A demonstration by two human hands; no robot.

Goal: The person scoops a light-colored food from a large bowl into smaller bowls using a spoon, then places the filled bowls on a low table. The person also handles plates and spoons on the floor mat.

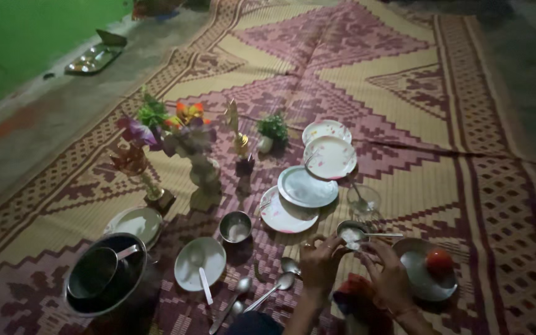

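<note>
I look down at a patterned woven mat (367, 80) covered with dishes. My left hand (319, 260) and my right hand (387, 268) meet over a small steel bowl (350, 230) with a spoon (383, 235) lying across it. Both hands pinch something small and pale between them at the bowl's rim; I cannot make out what it is. A red cloth (358, 294) lies below my wrists. Just right of my right hand a steel plate (426, 279) carries a red tomato (439, 260).
Several white plates (308, 186) overlap above the hands, beside a clear glass (363, 200). A steel cup (236, 226), a white bowl with spoon (200, 263), loose spoons (262, 294) and a dark pot (103, 279) lie left. Flower vases (187, 149) and a small potted plant (272, 131) stand behind.
</note>
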